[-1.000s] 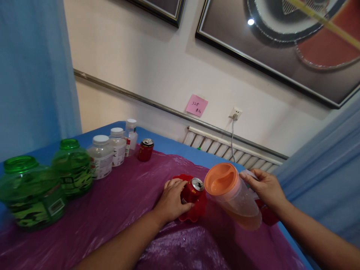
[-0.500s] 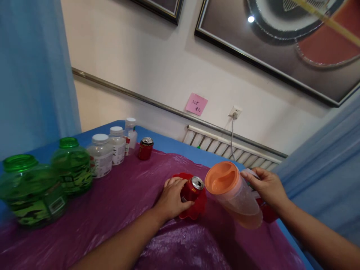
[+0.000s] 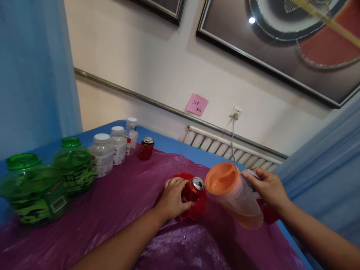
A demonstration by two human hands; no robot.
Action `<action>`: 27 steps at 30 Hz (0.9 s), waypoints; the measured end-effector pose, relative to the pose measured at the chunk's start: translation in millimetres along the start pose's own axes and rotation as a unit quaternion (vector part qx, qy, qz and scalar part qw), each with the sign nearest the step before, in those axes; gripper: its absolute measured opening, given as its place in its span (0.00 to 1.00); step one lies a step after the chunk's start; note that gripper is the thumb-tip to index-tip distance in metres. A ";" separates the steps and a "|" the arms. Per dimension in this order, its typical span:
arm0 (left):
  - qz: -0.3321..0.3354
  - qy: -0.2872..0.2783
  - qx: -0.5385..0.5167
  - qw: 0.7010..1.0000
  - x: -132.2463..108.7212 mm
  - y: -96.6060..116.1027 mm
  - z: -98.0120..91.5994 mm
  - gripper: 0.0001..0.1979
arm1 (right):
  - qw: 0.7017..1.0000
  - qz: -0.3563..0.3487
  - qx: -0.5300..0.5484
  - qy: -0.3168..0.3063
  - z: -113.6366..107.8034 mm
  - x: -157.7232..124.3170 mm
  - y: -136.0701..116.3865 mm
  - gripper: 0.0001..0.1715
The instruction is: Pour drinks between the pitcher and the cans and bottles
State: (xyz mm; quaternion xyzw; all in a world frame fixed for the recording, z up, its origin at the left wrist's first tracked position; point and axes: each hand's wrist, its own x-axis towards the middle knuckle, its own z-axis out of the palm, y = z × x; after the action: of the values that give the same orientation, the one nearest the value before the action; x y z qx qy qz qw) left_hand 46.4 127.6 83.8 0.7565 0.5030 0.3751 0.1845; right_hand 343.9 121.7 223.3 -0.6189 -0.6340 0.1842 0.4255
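My left hand is wrapped round a red drink can whose opened top leans to the right. Under the can lies a red scalloped dish. My right hand grips the handle of a clear pitcher with an orange lid. The pitcher tilts left, its lid close beside the can's top, and some liquid shows low in it. Whether anything flows from the spout I cannot tell. Behind the pitcher a red object is partly hidden.
Two green jars stand at the left, with white-capped clear bottles in a row beyond them. A second red can is near the back. Purple plastic sheeting covers the blue table. A radiator is behind it.
The view has shifted very slightly. Both hands, the can and the pitcher keep nearly the same positions.
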 end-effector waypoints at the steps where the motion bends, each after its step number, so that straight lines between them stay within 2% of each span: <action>1: 0.000 0.000 0.001 1.000 0.1 0.1 -0.2 0.31 | 1.000 -0.004 -0.001 0.002 0.2 0.0 -0.3 0.31; 12: -0.012 -0.001 0.011 1.000 -1.0 -4.1 2.6 0.36 | 1.000 -0.018 0.003 0.008 -0.1 1.3 -1.3 0.30; 21: -0.016 -0.011 -0.005 1.000 -0.6 3.1 -3.4 0.33 | 1.000 0.014 0.007 0.001 -0.1 -0.3 -2.3 0.29; 27: -0.012 -0.010 -0.008 1.000 -0.1 4.3 -4.1 0.32 | 1.000 0.004 0.011 0.004 0.2 0.0 -4.6 0.30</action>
State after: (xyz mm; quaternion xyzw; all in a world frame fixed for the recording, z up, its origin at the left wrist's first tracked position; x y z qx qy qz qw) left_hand 46.0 125.2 89.2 0.7522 0.5074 0.3697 0.2002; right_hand 340.9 120.9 226.7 -0.6174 -0.6279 0.1900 0.4340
